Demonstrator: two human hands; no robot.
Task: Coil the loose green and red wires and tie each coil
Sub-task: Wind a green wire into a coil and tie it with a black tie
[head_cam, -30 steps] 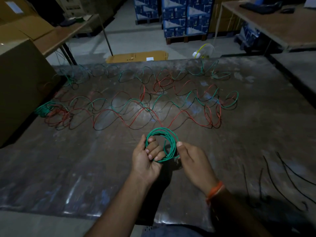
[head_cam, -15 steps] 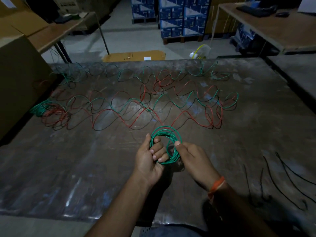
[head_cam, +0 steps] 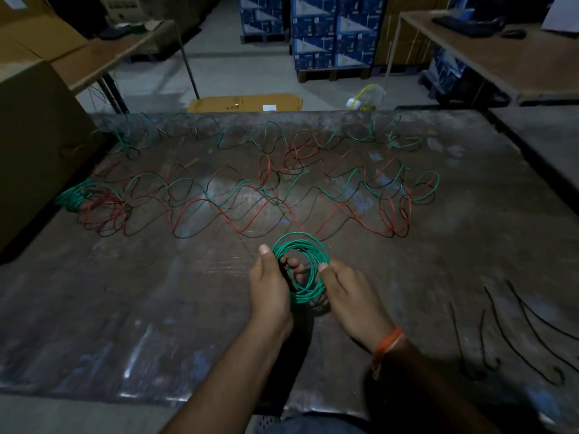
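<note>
A green coil [head_cam: 300, 270] is held just below centre frame, above the dark table [head_cam: 156, 308]. The left hand [head_cam: 269, 285] is closed on the coil's left side, thumb up along the outside, fingertips showing through the loop; the right hand [head_cam: 349, 294] is pinched on the coil's right edge, thumb on top. The two hands are close together, parted only by the coil. Loose green wire [head_cam: 360, 183] and red wire [head_cam: 238, 227] are spread in waves across mid-frame, crossing each other repeatedly, with a bunched green and red tangle [head_cam: 91, 202] at the left by a cardboard box [head_cam: 34, 145]. Several black ties [head_cam: 526, 327] lie at lower right, well apart from the hands. Risks judged: no tie is seen on the coil, so if either grip is released to reach for a tie, the springy turns could fan open. If a trailing end is present (cannot be told here), pulling could drag the crossed red wire along or tighten the left tangle.
</note>
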